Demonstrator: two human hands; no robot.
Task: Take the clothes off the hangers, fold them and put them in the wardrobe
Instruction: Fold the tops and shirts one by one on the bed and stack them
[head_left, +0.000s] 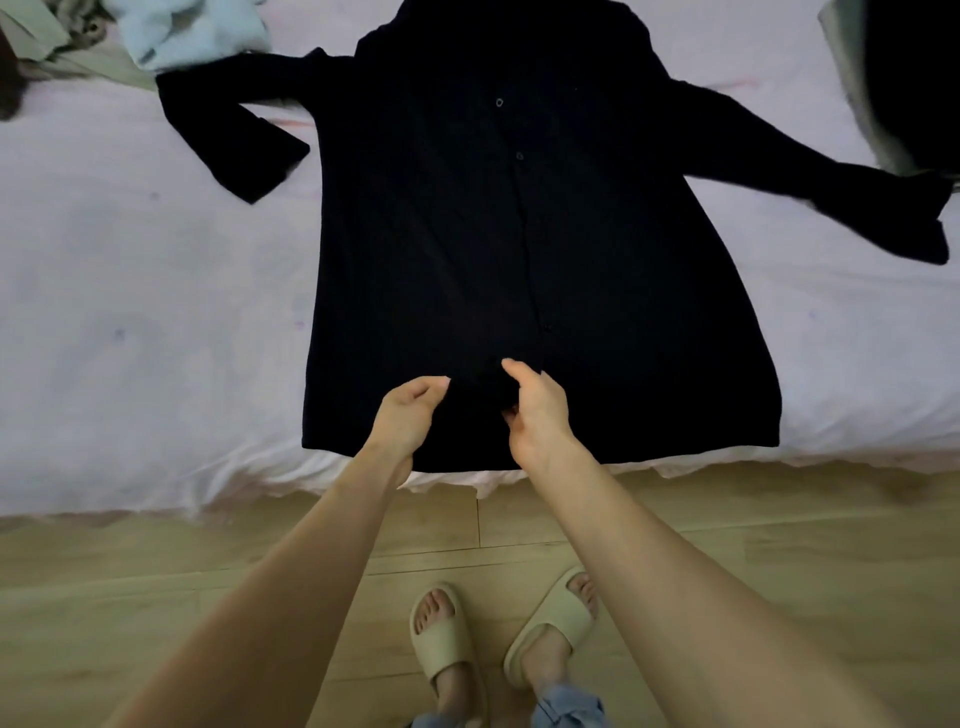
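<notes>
A dark button-front shirt (524, 234) lies face up and spread flat on the pale pink bed (130, 312), filling the centre of the frame, its hem at the bed's near edge and its sleeves thrown out toward the left and right edges. Both hands are at the lower centre, on the placket just above the hem: the right hand (537, 410) has thumb and fingers curled round a small bunch of the dark cloth, while the left hand (408, 410) is loosely curled beside it, fingertips at the fabric, though whether it actually pinches anything I cannot tell. No hanger is visible, so the garment looks ready for folding. Other clothes (192, 31) sit in a heap at the upper left, close to the left sleeve. The risks from here: tugging at the hem could drag the shirt off the edge onto the wooden floor (779, 545), and folding the left sleeve inward may snag that nearby heap or leave the fold lopsided
</notes>
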